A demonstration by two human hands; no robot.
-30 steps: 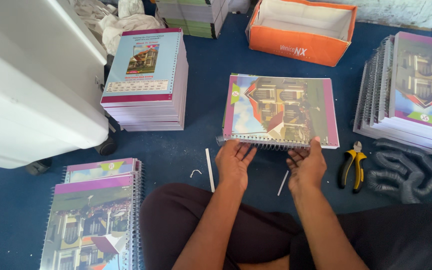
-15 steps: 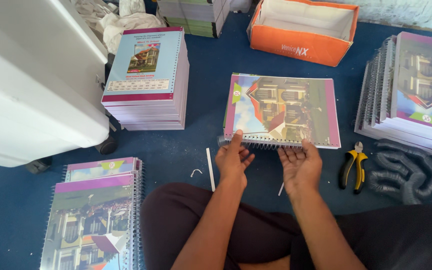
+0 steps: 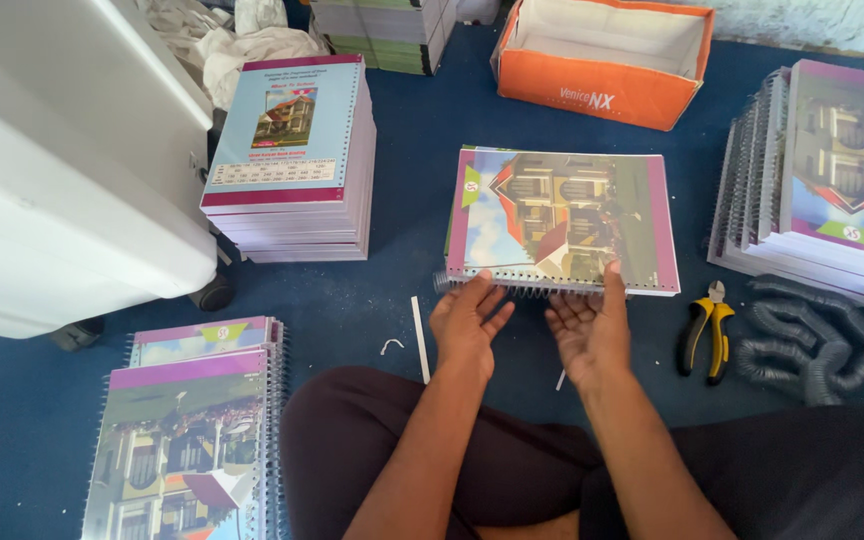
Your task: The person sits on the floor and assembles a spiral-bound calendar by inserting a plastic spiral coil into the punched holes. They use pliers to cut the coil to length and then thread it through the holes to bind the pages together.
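Observation:
A notebook (image 3: 564, 218) with a glossy house picture on its cover lies on the blue floor in front of me. A dark spiral coil (image 3: 512, 288) runs along its near edge. My left hand (image 3: 467, 325) has its fingers spread at the left end of the coil, fingertips touching it. My right hand (image 3: 587, 335) is palm up, fingers apart, its fingertips at the notebook's near edge further right. Neither hand grips anything.
A stack of unbound books (image 3: 292, 160) stands at the left, bound notebooks (image 3: 192, 430) at the lower left and more (image 3: 822, 180) at the right. Yellow-handled pliers (image 3: 707, 330) and dark coils (image 3: 817, 335) lie at the right. An orange box (image 3: 602, 60) sits behind; a white machine (image 3: 62, 170) is far left.
Both hands have turned from palms down on the coil to opened, palm-up fingers at the notebook's near edge. The notebook has stayed in place.

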